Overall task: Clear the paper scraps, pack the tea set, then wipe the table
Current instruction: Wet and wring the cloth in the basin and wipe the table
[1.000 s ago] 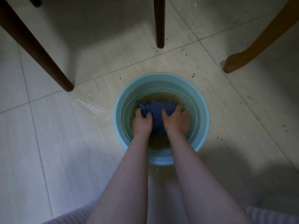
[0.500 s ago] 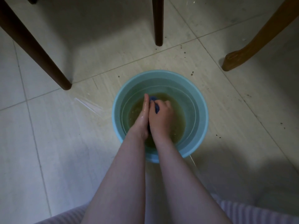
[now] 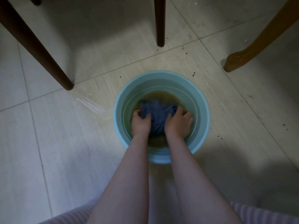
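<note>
Blue cloth (image 3: pixel 156 113) lies bunched and soaked in murky yellow-brown water (image 3: pixel 161 96) inside a pale teal bucket (image 3: pixel 205 110), which stands on the tiled floor (image 3: pixel 61 143). Left hand (image 3: pixel 140 125) and right hand (image 3: pixel 178 123) are both down in the bucket, set apart, each gripping one side of the cloth with curled fingers. Dark furniture leg (image 3: pixel 37 46) and light wooden leg (image 3: pixel 252 44) stand beyond the bucket.
</note>
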Motion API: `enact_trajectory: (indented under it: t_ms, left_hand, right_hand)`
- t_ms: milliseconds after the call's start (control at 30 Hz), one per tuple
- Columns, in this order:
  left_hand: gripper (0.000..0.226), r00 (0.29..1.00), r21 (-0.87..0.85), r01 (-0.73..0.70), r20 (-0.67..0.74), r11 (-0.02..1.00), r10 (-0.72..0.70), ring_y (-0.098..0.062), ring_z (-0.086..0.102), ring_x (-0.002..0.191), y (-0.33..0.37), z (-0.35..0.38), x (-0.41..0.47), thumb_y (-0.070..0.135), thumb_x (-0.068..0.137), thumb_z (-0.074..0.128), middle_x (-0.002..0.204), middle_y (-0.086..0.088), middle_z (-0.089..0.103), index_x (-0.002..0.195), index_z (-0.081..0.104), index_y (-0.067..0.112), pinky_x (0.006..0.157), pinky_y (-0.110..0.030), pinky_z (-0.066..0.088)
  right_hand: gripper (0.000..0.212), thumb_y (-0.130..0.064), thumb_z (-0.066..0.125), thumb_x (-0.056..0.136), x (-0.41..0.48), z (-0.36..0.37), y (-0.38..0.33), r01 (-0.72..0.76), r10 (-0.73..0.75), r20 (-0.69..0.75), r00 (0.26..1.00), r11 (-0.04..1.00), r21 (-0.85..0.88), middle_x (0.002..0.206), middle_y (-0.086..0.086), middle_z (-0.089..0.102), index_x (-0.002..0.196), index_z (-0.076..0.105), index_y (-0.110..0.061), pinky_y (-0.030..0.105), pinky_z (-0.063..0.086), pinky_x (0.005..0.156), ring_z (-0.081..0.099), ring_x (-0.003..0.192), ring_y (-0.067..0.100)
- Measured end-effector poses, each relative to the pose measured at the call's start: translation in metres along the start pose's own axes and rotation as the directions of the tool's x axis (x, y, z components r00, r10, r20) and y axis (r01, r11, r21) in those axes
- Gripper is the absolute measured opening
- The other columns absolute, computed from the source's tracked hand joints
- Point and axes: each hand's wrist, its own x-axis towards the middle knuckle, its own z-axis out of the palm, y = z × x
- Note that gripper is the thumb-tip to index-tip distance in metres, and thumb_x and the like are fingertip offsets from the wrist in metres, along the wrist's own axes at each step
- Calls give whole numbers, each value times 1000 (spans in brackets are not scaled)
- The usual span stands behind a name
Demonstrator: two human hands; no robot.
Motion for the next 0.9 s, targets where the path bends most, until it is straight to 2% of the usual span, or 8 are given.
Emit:
enact_trajectory:
  t_ms: [133, 200, 267, 367, 467, 567, 733, 900]
  left_hand:
    - [34, 999, 145, -3, 45, 989, -4, -31, 59, 109, 4, -3, 2, 36, 94, 53, 120, -11, 63, 122, 54, 18, 87, -31, 43]
    - [34, 998, 149, -30, 57, 988, 22, -29, 60, 107, 6, -4, 3, 38, 95, 52, 119, -10, 64, 121, 55, 17, 87, -31, 44]
    - [34, 997, 72, -19, 80, 997, 14, -26, 61, 102, 7, -6, 4, 37, 96, 53, 115, -10, 65, 118, 59, 13, 87, -29, 46]
    - [30, 950, -259, 226, 271, 939, -154, -21, 65, 80, 16, -12, 5, 39, 95, 55, 90, -9, 71, 97, 68, 12, 77, -30, 53]
    - [37, 923, -436, 303, 354, 847, -148, -13, 53, 55, 24, -9, 5, 30, 97, 52, 53, 3, 55, 62, 56, 18, 58, -24, 44]
    - [38, 918, -457, 274, 387, 846, -88, -5, 48, 41, 35, -6, 0, 15, 99, 46, 44, 8, 49, 62, 47, 16, 46, -16, 41]
    - [23, 881, -409, 321, 461, 854, -111, -13, 59, 62, 41, -9, -5, 17, 94, 51, 59, 2, 61, 73, 60, 16, 49, -19, 47]
    - [27, 895, -322, 368, 378, 872, -237, -21, 66, 78, 43, 1, -15, 37, 96, 52, 85, -8, 70, 89, 68, 16, 69, -29, 54]
  right_hand:
    - [40, -30, 44, 100, -16, 8, -13, 51, -24, 172, 985, 987, -151, 139, 15, 34, 139, 38, -30, 43, 36, 97, 34, 128, 34]
    - [24, -15, 43, 97, -22, 11, -17, 3, -42, 225, 973, 985, 171, 125, 13, 50, 118, 53, -22, 38, 42, 86, 50, 113, 32]
    - [15, -10, 47, 94, -28, 13, -19, -144, -61, 312, 948, 794, 591, 96, 10, 63, 87, 56, -19, 33, 43, 72, 58, 89, 27]
    - [24, -23, 54, 90, -42, 9, -30, -157, -66, 252, 965, 625, 764, 65, 1, 57, 66, 51, -20, 36, 42, 63, 54, 67, 22]
    - [37, -44, 59, 86, -49, 1, -47, 80, -140, 24, 990, 689, 721, 58, -5, 54, 60, 48, -19, 35, 46, 59, 54, 59, 18]
    - [39, -36, 60, 88, -39, -5, -52, 202, -180, -104, 978, 708, 677, 55, -3, 51, 57, 47, -17, 37, 46, 57, 50, 54, 19]
    - [38, -12, 58, 82, -24, -14, -57, 180, -159, -94, 983, 702, 689, 48, -6, 36, 50, 37, -20, 32, 33, 52, 35, 50, 17]
    - [38, -19, 55, 88, 0, -12, -43, 113, -59, -117, 991, 841, 530, 53, -3, 40, 54, 38, -18, 30, 32, 56, 40, 53, 18]
